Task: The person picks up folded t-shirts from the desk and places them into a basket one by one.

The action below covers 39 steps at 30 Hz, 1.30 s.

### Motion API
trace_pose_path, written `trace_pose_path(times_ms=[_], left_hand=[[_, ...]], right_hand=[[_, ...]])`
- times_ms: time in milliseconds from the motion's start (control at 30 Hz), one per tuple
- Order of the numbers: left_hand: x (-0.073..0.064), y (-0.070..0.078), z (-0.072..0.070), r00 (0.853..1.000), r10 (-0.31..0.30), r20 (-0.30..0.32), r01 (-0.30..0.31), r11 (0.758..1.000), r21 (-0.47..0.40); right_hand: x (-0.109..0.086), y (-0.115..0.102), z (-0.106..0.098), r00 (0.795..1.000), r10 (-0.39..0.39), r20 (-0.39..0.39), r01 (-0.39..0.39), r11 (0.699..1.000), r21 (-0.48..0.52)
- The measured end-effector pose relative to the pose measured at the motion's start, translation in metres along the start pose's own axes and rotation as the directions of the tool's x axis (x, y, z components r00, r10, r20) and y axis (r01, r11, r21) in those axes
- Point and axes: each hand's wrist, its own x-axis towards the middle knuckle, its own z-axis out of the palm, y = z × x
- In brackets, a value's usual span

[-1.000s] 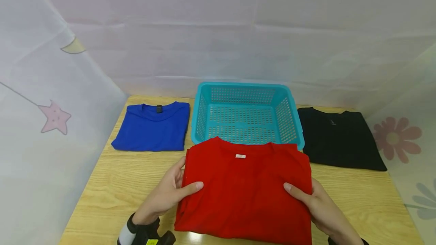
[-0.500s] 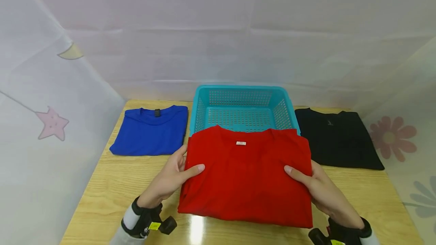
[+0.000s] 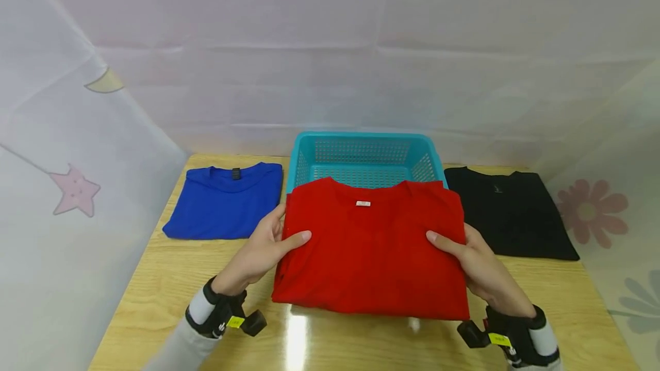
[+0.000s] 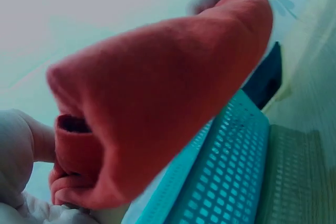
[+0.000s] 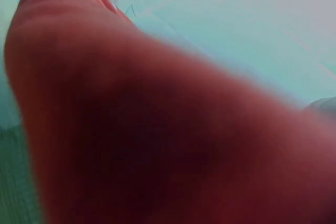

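Between my two hands I hold a folded red T-shirt (image 3: 368, 251) by its side edges. My left hand (image 3: 260, 253) grips the left edge, thumb on top and fingers underneath; the left wrist view shows the thumb beside the layered fold of the red T-shirt (image 4: 152, 93). My right hand (image 3: 479, 271) grips the right edge the same way, its fingers hidden below the cloth. The shirt is raised over the near part of a turquoise plastic basket (image 3: 361, 137) and hides its front side. In the right wrist view the red T-shirt (image 5: 157, 119) fills most of the frame, blurred.
A folded blue T-shirt (image 3: 224, 205) lies on the wooden table (image 3: 154, 291) left of the basket. To the right lies a folded black T-shirt (image 3: 510, 213). A pale cloth backdrop (image 3: 330, 44) stands behind the table and at both sides.
Both hands have carried the red T-shirt forward, away from my body, so it covers more of the basket's near side. The blue and black T-shirts lie where they were.
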Motion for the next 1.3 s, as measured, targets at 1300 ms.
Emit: trace_pose_path(times_ms=[1300], left_hand=[[0.069, -0.007, -0.025, 0.992, -0.122, -0.025, 0.119, 0.990, -0.077]], right_hand=[[0.073, -0.007, -0.045, 0.998, 0.055, 0.043, -0.055, 0.998, 0.002]])
